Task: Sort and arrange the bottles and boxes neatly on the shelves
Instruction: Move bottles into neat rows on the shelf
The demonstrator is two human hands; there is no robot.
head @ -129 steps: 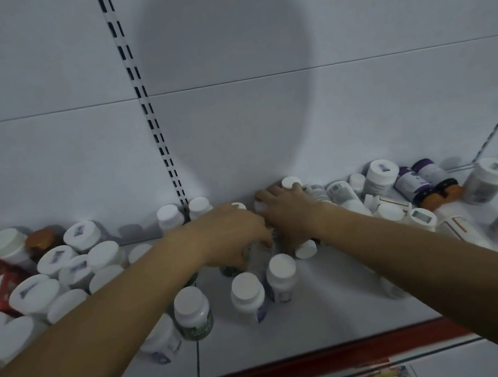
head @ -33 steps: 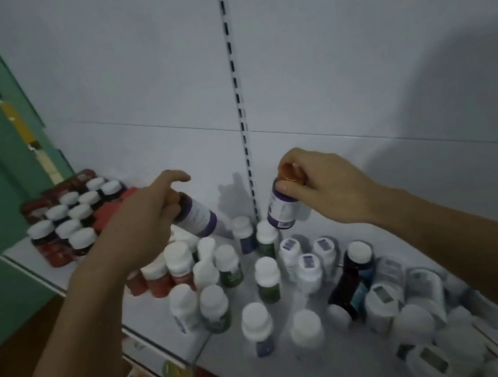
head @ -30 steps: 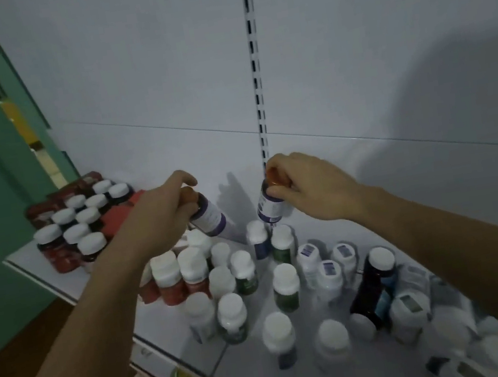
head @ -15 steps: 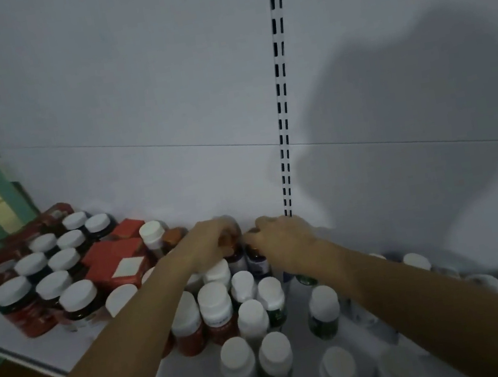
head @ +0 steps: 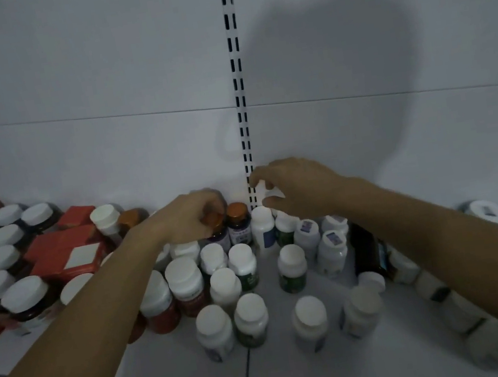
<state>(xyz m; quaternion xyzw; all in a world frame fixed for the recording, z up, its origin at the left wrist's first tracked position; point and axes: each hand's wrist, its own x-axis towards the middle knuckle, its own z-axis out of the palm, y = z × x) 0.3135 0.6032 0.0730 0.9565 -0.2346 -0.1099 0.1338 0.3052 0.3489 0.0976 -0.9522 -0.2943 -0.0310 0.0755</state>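
Observation:
Two dark bottles with orange caps stand side by side at the back of the white shelf (head: pixel 182 355), against the wall. My left hand (head: pixel 190 218) grips the cap of the left orange-capped bottle (head: pixel 217 232). The right orange-capped bottle (head: pixel 239 222) stands free beside it. Just above and to its right, my right hand (head: pixel 296 189) hovers with fingers spread and loosely bent, holding nothing. Several white-capped bottles (head: pixel 242 266) stand in loose rows in front of them.
Red boxes (head: pixel 64 246) and several dark jars with white lids (head: pixel 23 297) fill the shelf's left end. More bottles lie tumbled at the right, among them a dark bottle (head: pixel 367 251) on its side. A slotted upright (head: pixel 240 92) runs up the wall. Packets show on the shelf below.
Both hands brought the orange-capped bottles down from the air and stood them at the back of the shelf. My right hand has let its bottle go and lifted off; the view swung right.

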